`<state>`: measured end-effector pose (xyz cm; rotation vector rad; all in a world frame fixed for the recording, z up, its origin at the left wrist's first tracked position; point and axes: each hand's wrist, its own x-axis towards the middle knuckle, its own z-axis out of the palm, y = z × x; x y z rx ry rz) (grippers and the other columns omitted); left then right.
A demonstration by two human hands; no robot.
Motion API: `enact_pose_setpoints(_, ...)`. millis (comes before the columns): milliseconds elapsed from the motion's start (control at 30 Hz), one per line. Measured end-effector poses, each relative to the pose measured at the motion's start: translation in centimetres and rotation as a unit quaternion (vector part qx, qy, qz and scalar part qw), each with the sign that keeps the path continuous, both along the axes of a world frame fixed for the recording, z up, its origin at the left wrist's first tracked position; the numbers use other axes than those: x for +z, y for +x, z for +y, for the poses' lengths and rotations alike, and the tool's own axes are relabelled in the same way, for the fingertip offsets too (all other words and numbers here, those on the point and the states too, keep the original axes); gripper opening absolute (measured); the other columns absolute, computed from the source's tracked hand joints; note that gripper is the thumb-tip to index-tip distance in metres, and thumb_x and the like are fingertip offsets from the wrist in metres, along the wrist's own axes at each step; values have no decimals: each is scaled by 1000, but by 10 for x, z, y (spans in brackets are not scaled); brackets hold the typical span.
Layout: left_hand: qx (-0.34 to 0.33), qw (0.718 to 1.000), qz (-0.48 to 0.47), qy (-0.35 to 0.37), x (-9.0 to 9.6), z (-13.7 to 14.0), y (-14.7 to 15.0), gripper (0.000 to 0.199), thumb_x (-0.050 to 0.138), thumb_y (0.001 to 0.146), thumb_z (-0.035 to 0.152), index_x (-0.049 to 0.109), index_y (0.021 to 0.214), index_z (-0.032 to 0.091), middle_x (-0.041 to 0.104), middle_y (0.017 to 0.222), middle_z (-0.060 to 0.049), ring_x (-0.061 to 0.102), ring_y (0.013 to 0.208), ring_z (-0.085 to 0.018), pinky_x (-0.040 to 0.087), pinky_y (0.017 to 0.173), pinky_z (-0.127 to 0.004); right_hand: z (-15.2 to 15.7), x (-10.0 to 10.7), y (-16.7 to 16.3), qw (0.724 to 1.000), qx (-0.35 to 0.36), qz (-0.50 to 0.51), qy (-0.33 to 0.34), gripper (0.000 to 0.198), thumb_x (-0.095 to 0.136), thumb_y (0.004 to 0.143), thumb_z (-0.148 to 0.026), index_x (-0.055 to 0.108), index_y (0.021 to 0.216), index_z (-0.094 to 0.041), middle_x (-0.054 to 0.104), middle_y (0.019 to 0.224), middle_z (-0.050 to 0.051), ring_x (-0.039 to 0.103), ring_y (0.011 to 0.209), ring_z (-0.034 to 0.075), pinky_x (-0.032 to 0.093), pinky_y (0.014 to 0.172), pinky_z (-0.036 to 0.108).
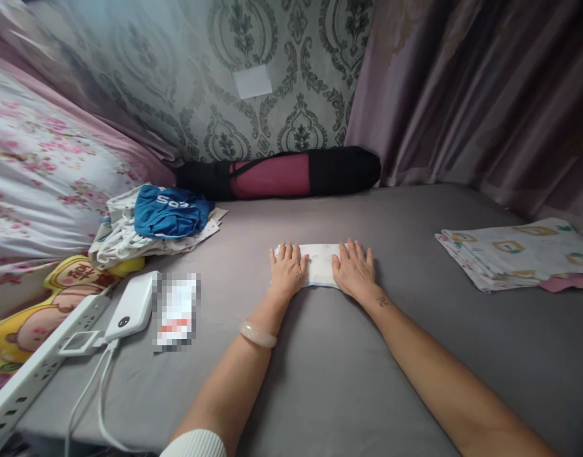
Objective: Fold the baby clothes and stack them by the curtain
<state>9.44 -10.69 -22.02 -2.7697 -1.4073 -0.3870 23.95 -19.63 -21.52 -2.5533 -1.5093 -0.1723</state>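
A small folded white cloth (319, 265) with a pale blue edge lies flat on the grey bed sheet (315, 362). On its left end rests my left hand (288, 269), palm down with the fingers stretched out. My right hand (355, 271) lies the same way on the right end, fingers slightly spread. The middle of the cloth shows between the two thumbs. Both palms hide the cloth's ends, and I cannot tell whether it is a garment or a plain cloth.
At right lies a folded printed cloth stack (510, 251). Left are a clothes pile (170, 212), a power strip (44, 362), a white power bank (132, 304) with cables and a blurred-out object (177, 311). A black and pink long bag (272, 174) lies along the wall.
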Motion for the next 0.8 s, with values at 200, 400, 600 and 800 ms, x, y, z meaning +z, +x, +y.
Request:
enact_pose_setpoints(200,0,999,13,-33,-4,3,0,62,18,99,46,42,143,10,36,151,-17,26,143,-32,18,115,-57,0,-4,3,1000,-6,16,-25,58,24,99,-37,38,145,-5,33,152,19,24,142,31,19,113,52)
enact_pose_setpoints(400,-6,999,5,-39,-2,3,0,59,20,99,45,43,141,10,37,151,-17,27,143,-33,19,114,-58,-2,0,2,1000,-1,9,-24,57,25,99,-37,40,144,-5,36,150,20,26,141,33,17,113,53)
enact_pose_setpoints(600,-18,999,-26,18,4,-3,-2,52,22,99,38,50,134,12,46,145,-17,34,139,-30,18,114,-58,7,6,-13,996,90,7,4,55,25,99,-35,36,148,-11,34,153,15,25,143,28,15,115,48)
enact_pose_setpoints(800,-46,999,-17,-8,-2,-3,-1,53,20,100,40,44,140,14,46,145,-15,37,138,-29,22,114,-57,16,-3,-21,994,106,35,-4,56,23,100,-39,37,147,-13,36,152,15,30,140,29,20,113,50)
